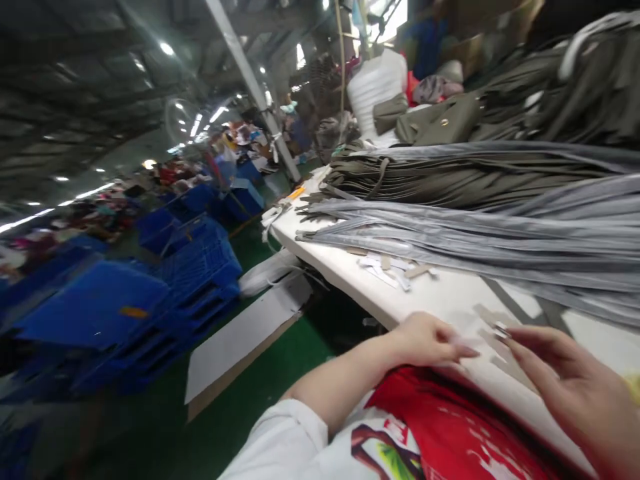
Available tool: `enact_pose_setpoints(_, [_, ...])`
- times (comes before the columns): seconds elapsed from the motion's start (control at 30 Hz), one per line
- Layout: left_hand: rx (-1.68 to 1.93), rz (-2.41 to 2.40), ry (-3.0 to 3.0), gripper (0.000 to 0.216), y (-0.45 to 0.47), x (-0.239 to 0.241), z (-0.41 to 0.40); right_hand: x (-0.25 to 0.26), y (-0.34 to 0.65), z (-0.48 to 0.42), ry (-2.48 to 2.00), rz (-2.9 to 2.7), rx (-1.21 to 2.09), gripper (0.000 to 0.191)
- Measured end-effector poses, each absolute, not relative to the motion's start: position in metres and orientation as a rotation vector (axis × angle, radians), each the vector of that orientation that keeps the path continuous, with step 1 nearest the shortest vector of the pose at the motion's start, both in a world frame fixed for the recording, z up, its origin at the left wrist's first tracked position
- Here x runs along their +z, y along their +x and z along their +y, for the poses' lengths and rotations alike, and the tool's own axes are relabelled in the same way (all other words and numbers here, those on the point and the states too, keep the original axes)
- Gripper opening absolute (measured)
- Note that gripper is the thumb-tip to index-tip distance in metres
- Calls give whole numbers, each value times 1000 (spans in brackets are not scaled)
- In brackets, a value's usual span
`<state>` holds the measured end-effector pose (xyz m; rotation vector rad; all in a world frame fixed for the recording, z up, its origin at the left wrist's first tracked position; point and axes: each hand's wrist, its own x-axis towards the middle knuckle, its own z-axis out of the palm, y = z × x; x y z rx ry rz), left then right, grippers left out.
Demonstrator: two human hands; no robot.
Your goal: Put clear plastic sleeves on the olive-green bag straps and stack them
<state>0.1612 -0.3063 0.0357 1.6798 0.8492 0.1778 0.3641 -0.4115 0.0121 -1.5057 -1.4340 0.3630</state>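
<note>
The right hand is raised just above the near edge of a white, smooth-topped desk, its grip narrow, with thumb and fingertip pinching a small whitish piece with a shiny, darker part. The left hand is close by at the same edge, fingers curled and drawn near each other; blur hides its fingertips, so I cannot tell whether that grip holds anything. Flat, grey-brown strips lie on the desk around and beneath the pinched piece. Farther left are loose white and tan scraps, just beside a long bundle of pale grey strips. Behind that runs a bundle of thin, dark olive straps, with an olive bag bearing a round metallic stud beyond it. A red printed apron covers the person's front, and blue plastic pallets stand off to the left.
</note>
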Motion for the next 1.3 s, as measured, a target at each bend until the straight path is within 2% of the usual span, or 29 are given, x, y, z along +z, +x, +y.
enact_pose_setpoints(0.17, [197,887,1650,47,164,38,-303,42,344,-419,-1441,-1580,226,14])
enact_pose_setpoints(0.47, [129,842,1731,50,172,38,-306,38,344,-417,-1490,-1665,77,16])
enact_pose_setpoints(0.67, [109,863,1732,61,173,40,-302,45,340,-410,-1458,-1714,66,7])
enact_pose_setpoints(0.83, [137,841,1729,61,171,39,-299,45,338,-403,-1484,-1705,231,14])
enact_pose_setpoints(1.0, [220,657,1755,49,166,36,-292,46,338,-395,-1414,-1598,588,15])
enact_pose_setpoints(1.1, [244,559,1729,46,164,39,-289,48,341,-388,-1432,-1481,678,16])
enact_pose_setpoints(1.3, [357,696,1773,68,162,17,-268,51,370,-342,-1552,-1507,696,14])
